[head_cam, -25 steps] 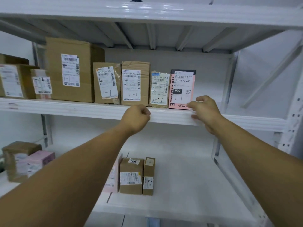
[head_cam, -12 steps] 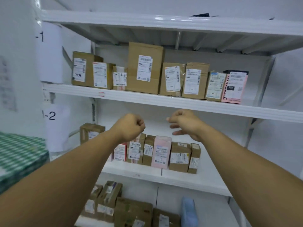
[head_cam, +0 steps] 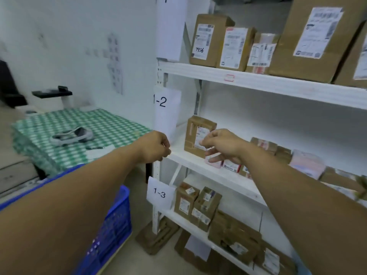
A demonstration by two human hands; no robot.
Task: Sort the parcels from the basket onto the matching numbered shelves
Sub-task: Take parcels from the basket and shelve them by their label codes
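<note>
Both hands hold nothing, mid-frame before the white shelves [head_cam: 258, 80]. The left hand [head_cam: 155, 145] is balled, fingers curled into the palm, in front of the rack's corner post, below the paper label 1-2 [head_cam: 164, 102]. The right hand [head_cam: 224, 145] has its fingers loosely bent and slightly spread, overlapping a brown parcel [head_cam: 196, 128] that stands at the left end of the middle shelf. Other parcels [head_cam: 235, 49] line the shelves above and below. The blue basket [head_cam: 113, 225] sits at lower left, its inside hidden behind the left forearm. A green checked desk [head_cam: 79, 128] is at centre left.
</note>
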